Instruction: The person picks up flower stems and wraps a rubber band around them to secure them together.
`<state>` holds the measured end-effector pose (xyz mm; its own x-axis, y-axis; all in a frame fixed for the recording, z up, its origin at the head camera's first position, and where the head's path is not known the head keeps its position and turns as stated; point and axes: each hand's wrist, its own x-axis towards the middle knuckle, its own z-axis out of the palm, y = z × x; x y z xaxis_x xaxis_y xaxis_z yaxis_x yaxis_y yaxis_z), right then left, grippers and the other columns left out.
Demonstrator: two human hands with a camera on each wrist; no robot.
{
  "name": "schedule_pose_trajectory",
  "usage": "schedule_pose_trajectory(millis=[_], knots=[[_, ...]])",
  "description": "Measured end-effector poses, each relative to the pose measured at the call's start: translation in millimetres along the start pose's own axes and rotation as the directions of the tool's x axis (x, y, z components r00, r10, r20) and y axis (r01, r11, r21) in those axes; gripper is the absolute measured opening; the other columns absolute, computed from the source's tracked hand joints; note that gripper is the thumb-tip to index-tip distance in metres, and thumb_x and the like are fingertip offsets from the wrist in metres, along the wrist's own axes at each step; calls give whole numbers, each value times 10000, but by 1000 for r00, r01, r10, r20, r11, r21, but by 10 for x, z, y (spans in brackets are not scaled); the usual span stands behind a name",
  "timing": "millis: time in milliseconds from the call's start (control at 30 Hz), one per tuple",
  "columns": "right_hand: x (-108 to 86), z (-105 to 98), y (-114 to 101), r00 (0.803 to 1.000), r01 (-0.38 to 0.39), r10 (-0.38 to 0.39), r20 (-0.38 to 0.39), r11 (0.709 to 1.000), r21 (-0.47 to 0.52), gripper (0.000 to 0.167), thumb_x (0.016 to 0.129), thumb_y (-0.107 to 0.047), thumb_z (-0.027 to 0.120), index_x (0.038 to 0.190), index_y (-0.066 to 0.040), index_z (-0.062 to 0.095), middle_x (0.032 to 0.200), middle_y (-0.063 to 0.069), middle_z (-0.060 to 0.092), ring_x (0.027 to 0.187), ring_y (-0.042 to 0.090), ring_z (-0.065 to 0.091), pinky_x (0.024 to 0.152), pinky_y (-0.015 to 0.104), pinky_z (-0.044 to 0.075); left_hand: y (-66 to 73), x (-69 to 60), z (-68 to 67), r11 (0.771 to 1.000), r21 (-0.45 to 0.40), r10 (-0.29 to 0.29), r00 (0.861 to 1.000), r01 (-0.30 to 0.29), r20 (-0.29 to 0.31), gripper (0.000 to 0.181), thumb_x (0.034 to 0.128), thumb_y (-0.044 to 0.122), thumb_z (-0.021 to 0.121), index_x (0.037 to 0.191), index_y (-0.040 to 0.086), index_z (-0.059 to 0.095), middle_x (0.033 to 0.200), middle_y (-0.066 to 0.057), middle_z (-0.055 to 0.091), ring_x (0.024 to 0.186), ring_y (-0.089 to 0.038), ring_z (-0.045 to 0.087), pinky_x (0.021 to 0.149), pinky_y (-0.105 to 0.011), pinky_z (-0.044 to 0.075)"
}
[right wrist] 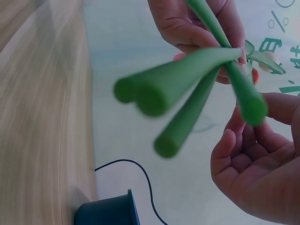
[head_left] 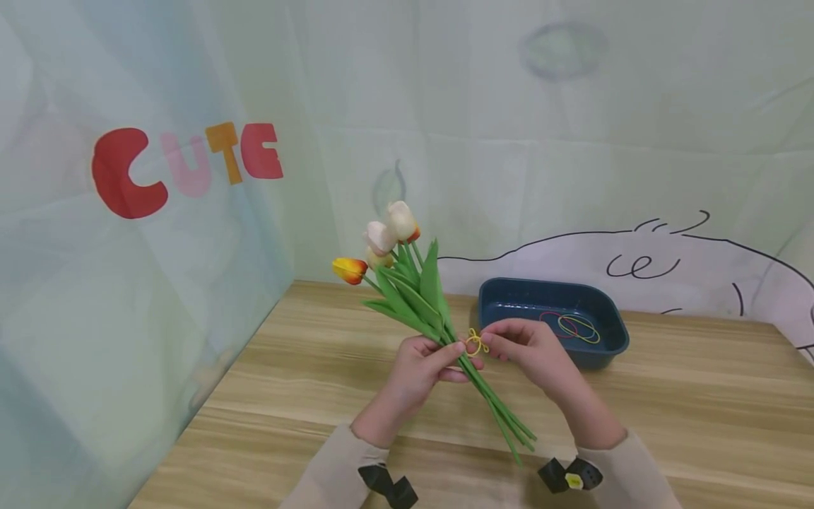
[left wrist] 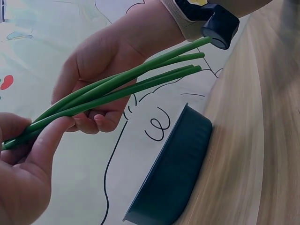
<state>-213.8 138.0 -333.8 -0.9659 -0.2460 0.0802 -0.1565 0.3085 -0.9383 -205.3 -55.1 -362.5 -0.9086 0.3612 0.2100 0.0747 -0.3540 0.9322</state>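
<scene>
My left hand (head_left: 420, 371) grips a bunch of artificial tulips (head_left: 416, 300) by the stems, just below the leaves. The blooms, white and yellow-orange, point up and to the left; the bare green stems (left wrist: 117, 86) slant down to the right. Between thumb and forefinger, my right hand (head_left: 531, 353) pinches a twisted yellow rubber band (head_left: 474, 343) beside the stems, close to the left fingertips. Whether the band goes round any stem cannot be made out. In the right wrist view the stem ends (right wrist: 166, 143) hide part of the left hand.
A dark blue plastic basin (head_left: 547, 288) stands on the wooden table (head_left: 305, 367) behind my right hand. Inside it lie a yellow rubber band (head_left: 588, 329) and a red rubber band (head_left: 552, 314). A printed cloth backdrop (head_left: 458, 85) hangs along the table's back and left sides.
</scene>
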Motion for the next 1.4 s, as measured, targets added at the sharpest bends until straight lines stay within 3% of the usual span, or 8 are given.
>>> schedule_pose_trajectory(millis=[300, 533, 633, 733, 933, 1133, 1400], knots=[[-23, -51, 80, 1000, 23, -23, -5, 1000, -2, 248, 930, -160, 638, 1062, 50, 651, 918, 99, 665, 823, 169, 603, 727, 254, 550, 17, 4, -18, 1000, 10, 7, 1000, -7, -2, 344, 952, 30, 539, 1079, -287, 499, 816, 36, 712, 815, -132, 717, 728, -275, 604], [-43, -129, 134, 1000, 12, -12, -8, 1000, -2, 263, 943, -162, 617, 1085, 57, 641, 951, 108, 677, 825, 143, 608, 734, 248, 549, 27, 5, -41, 1000, 15, 25, 1000, -25, 4, 326, 947, 34, 552, 1038, -277, 514, 878, -194, 711, 844, -208, 723, 731, -310, 607], [-57, -167, 139, 1000, -1, 1, -16, 1000, -13, 278, 952, -181, 609, 1096, 56, 639, 955, 104, 682, 840, 172, 612, 739, 249, 549, 35, 4, -42, 999, 12, 31, 1000, -31, 5, 314, 946, 20, 544, 1043, -275, 505, 861, -138, 715, 823, -168, 721, 727, -299, 607], [-70, -208, 143, 999, -19, 18, -27, 1000, -16, 300, 950, -202, 617, 1099, 57, 639, 930, 64, 683, 835, 182, 610, 746, 263, 550, 42, 4, -45, 999, 3, 33, 999, -33, 7, 316, 947, 9, 533, 1056, -284, 486, 822, 13, 708, 808, -137, 718, 723, -286, 606], [-80, -262, 176, 999, -28, 29, -30, 1000, 7, 309, 943, -180, 624, 1103, 85, 628, 893, 12, 682, 799, 145, 605, 740, 261, 550, 53, 4, -48, 999, -8, 37, 999, -37, 9, 330, 943, 8, 532, 1056, -298, 480, 807, 14, 706, 796, -133, 716, 732, -299, 606], [-89, -241, 199, 999, -39, 38, 26, 998, 47, 273, 947, -166, 611, 1080, 72, 619, 862, -32, 658, 801, 161, 584, 742, 262, 525, 21, 10, -54, 1000, 8, 28, 998, -29, 50, 341, 957, 45, 555, 1044, -283, 515, 887, -174, 717, 813, -151, 717, 723, -302, 609], [-97, -142, 193, 990, 10, -22, 139, 997, 83, 295, 951, -125, 588, 1114, 121, 574, 855, 10, 620, 798, 127, 579, 705, 266, 537, -24, 2, -11, 996, 85, -9, 996, 1, 86, 329, 955, 67, 579, 1043, -249, 553, 966, -253, 694, 823, -130, 716, 743, -330, 607]])
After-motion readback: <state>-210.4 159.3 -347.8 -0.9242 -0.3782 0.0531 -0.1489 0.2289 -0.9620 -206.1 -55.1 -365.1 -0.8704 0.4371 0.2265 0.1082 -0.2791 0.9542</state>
